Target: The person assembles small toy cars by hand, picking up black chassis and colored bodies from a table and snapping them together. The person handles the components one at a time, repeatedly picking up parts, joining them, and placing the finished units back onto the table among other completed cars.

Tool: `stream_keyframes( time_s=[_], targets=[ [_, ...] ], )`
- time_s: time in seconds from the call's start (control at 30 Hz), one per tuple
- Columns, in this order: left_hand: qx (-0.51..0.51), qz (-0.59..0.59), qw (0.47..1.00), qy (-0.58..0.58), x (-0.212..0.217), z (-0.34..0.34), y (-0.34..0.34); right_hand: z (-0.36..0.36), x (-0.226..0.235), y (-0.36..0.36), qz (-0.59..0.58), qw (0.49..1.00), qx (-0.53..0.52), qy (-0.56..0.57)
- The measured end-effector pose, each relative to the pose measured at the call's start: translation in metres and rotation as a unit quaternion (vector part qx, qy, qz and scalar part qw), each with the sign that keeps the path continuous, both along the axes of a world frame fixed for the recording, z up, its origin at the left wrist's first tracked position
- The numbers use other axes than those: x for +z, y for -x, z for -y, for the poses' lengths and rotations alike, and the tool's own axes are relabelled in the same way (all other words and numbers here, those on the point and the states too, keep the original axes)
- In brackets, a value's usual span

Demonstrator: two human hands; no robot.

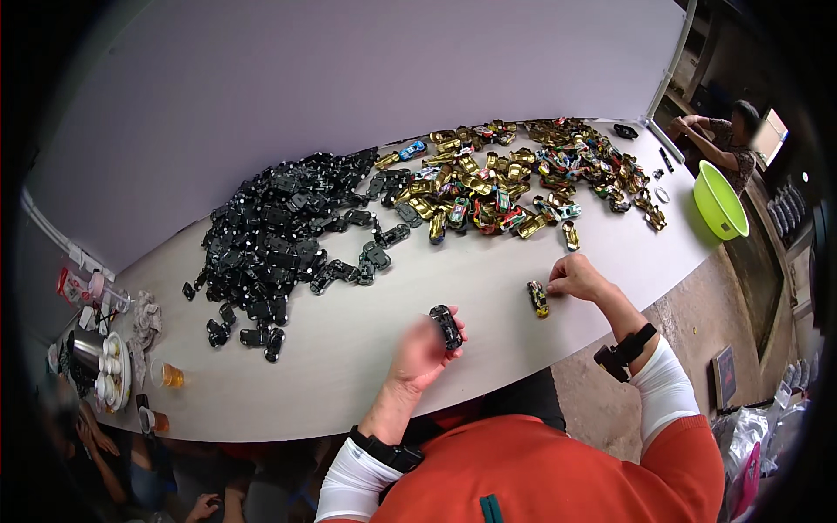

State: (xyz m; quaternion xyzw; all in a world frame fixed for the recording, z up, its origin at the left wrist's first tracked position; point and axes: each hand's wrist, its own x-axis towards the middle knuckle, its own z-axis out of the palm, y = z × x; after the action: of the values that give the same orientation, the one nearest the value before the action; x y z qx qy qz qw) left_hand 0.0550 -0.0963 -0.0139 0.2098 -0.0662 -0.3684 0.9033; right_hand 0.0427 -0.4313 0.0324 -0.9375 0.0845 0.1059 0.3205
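Note:
My left hand (418,355) is raised over the near edge of the table, its fingers closed round a black toy car chassis (445,327). A blur covers part of that hand. To the right, my right hand (577,277) has its fingers curled and pinched at the side of a yellow and black toy car (537,299). Beyond my hands lies a big heap of black toy car chassis (270,227). Gold and multicoloured toy car bodies (475,183) form another heap at the back right, and a single gold toy car body (570,235) lies apart from it.
A lime green basin (721,200) is at the table's right end. Two cups of amber drink, one a clear cup (167,375), are at the left, near a tray (125,375) with white cups and a crumpled cloth (146,324). Other people are beyond the right end and at lower left.

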Motion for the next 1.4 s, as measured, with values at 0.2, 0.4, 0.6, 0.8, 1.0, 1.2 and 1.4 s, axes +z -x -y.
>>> stream_keyframes(
  time_s=[0.2,0.4,0.6,0.8,1.0,1.2,1.4],
  targets=[
    [-0.019,-0.002,1.0,-0.002,0.004,-0.003,0.0,-0.01,0.015,0.016,0.161,0.985,0.018,0.054],
    [-0.026,-0.011,1.0,-0.012,0.004,-0.001,0.0,-0.018,0.022,0.034,0.223,0.973,0.021,0.054],
    [0.002,-0.021,0.999,-0.028,-0.007,-0.003,0.0,-0.004,0.013,0.043,0.241,0.967,0.017,0.074],
    [-0.006,-0.043,0.998,-0.041,-0.007,-0.002,0.0,-0.023,0.012,0.039,0.218,0.921,0.23,0.228],
    [0.003,-0.027,0.999,-0.037,-0.008,-0.007,-0.002,-0.022,0.019,0.02,0.193,0.964,0.101,0.154],
    [-0.001,-0.005,1.0,-0.016,-0.002,-0.004,-0.001,-0.051,0.016,0.026,0.2,0.968,0.041,0.144],
    [0.026,0.017,0.999,-0.041,0.008,-0.003,0.004,-0.059,0.013,0.024,0.12,0.966,0.034,0.229]
  ],
)
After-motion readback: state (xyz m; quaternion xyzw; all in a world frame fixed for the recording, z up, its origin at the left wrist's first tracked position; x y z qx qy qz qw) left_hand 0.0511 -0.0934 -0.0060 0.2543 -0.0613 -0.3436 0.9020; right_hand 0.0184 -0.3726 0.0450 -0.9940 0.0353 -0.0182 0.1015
